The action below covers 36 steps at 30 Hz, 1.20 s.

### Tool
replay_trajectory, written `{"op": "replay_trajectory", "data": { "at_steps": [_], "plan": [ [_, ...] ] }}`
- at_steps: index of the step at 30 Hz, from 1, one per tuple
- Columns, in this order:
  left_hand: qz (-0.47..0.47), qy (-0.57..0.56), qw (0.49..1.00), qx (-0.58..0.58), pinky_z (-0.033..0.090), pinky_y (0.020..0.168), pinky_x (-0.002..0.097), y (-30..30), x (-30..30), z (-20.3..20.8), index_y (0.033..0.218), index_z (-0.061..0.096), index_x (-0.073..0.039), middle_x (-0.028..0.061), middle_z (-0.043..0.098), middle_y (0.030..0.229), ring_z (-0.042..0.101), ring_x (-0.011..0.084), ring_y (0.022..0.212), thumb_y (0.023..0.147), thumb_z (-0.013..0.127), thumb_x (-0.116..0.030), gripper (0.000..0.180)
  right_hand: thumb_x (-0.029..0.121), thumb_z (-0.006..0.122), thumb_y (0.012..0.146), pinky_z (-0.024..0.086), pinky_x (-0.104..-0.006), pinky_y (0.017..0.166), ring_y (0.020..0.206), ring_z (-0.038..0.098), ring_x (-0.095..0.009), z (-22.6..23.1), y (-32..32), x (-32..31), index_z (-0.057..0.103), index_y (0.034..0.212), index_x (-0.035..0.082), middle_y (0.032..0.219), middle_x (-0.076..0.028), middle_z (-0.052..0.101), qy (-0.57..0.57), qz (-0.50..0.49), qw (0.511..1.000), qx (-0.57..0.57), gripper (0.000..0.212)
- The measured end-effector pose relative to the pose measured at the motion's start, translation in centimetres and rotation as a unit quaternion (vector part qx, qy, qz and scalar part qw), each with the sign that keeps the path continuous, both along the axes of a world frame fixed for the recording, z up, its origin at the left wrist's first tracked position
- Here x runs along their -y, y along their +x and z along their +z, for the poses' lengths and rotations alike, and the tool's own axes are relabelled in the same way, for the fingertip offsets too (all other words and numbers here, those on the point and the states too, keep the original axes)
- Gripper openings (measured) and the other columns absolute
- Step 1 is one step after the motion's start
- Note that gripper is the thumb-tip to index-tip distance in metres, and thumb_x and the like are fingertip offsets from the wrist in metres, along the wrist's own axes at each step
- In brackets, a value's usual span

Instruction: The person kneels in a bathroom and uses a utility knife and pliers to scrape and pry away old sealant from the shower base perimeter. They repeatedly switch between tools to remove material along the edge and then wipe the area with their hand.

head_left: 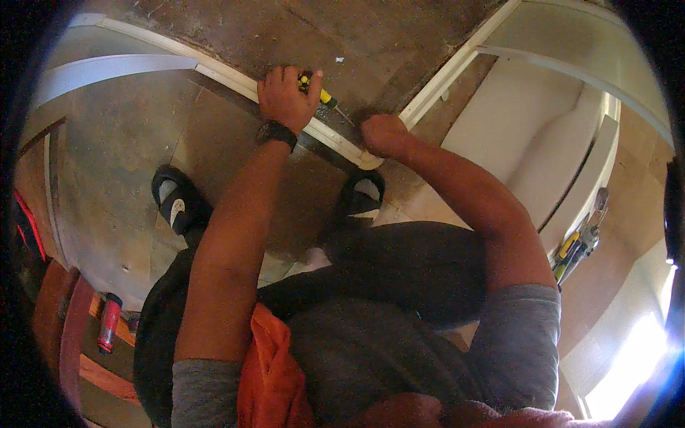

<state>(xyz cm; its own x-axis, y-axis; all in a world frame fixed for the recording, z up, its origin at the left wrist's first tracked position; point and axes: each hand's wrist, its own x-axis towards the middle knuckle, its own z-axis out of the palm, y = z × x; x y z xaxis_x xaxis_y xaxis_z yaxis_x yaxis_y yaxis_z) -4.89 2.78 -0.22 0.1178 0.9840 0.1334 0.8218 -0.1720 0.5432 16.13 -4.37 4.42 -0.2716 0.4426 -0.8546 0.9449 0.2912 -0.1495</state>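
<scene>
Screwdriver [328, 98], yellow and black, is slanting above floor [385, 43], near corner of pale frame [339, 143]; left hand [289, 96] crossing frame's edge, wrapping fingers around handle, apparently for steadiness; right hand [385, 135] bunching beside tip, perhaps bracing corner, though cannot tell what, if anything, partly hidden fingers are holding.
</scene>
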Motion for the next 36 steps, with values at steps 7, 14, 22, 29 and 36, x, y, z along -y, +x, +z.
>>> {"op": "replay_trajectory", "data": {
  "at_steps": [7,14,22,29,36],
  "plan": [
    [-0.031,0.047,0.996,0.068,0.045,0.077,0.0471,-0.4,0.0,-0.4,0.093,0.068,-0.01,0.0102,0.064,0.092,0.062,0.0321,0.087,0.087,0.073,-0.045,0.036,0.018,0.07,0.076,0.059,-0.049,0.076,0.087,0.073,-0.037,-0.4,0.5,1.5,0.076,0.086,0.004,0.089,-0.02,0.074,0.065,-0.063,0.996,0.003,0.018],
    [-0.115,0.054,0.983,0.134,0.048,0.081,0.0474,-1.5,-0.2,0.0,0.105,0.067,-0.006,0.0151,0.062,0.1,0.061,0.0352,0.091,0.088,0.073,-0.04,0.038,0.019,0.067,0.078,0.059,-0.0506,0.077,0.088,0.073,-0.038,-1.5,1.5,0.8,0.076,0.086,0.003,0.092,-0.02,0.074,0.061,-0.07,0.995,-0.022,0.02],
    [-0.09,0.042,0.989,0.108,0.048,0.08,0.0477,-1.0,-0.1,0.4,0.106,0.065,-0.006,0.0144,0.061,0.099,0.061,0.0356,0.092,0.09,0.071,-0.039,0.038,0.023,0.072,0.077,0.059,-0.0495,0.078,0.09,0.073,-0.037,-2.3,0.5,0.4,0.077,0.087,0.002,0.094,-0.02,0.074,0.019,-0.092,0.996,0.002,0.024],
    [-0.066,-0.004,0.998,0.0,0.047,0.077,0.0478,-0.8,-0.3,0.3,0.093,0.063,-0.006,0.0147,0.061,0.093,0.06,0.0354,0.089,0.09,0.068,-0.046,0.04,0.026,0.075,0.076,0.058,-0.0485,0.081,0.097,0.072,-0.035,-1.8,-0.2,-1.3,0.077,0.095,0.004,0.102,-0.018,0.075,-0.006,-0.025,1.0,-0.004,0.029],
    [-0.05,0.009,0.999,0.0,0.048,0.073,0.048,-0.3,-0.2,0.3,0.092,0.063,-0.007,0.0148,0.061,0.092,0.061,0.0359,0.084,0.089,0.069,-0.044,0.038,0.025,0.075,0.076,0.058,-0.0461,0.083,0.096,0.072,-0.035,-2.6,-0.1,-0.9,0.078,0.096,0.005,0.102,-0.017,0.075,-0.021,-0.041,0.999,0.022,0.028]
  ]
}}
